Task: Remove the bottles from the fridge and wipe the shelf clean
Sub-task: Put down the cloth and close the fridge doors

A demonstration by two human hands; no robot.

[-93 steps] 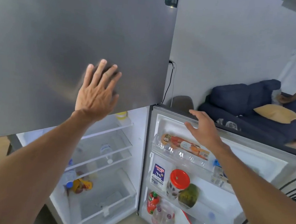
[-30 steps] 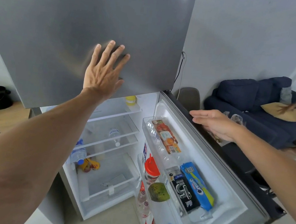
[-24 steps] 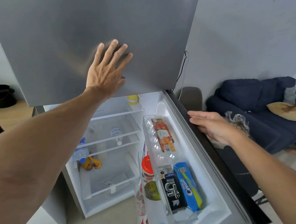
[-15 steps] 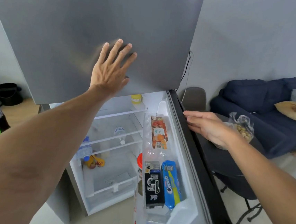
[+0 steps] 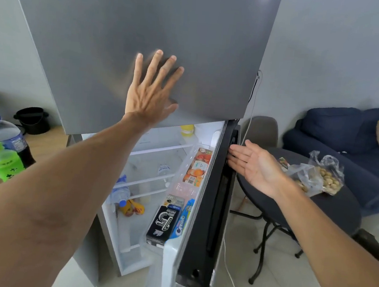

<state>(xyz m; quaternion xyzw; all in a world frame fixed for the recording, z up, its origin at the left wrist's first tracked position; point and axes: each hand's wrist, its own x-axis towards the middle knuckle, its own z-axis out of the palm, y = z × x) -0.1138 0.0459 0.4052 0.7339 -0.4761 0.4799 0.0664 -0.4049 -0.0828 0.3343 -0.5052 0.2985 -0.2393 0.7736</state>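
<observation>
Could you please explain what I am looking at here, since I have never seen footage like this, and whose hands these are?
No machine here: a person wears a camera on the head, looking forward and down, so the two bare arms are their own. The left hand lies flat, fingers spread, on the grey upper door of a fridge. The right hand is open, fingertips at the edge of the lower door, which stands partly open. Neither hand holds anything. Inside, a water bottle lies on a shelf; the door rack holds cartons and biscuits. On the left stand a green bottle and a cola bottle; on the right, a round table with a bag.
</observation>
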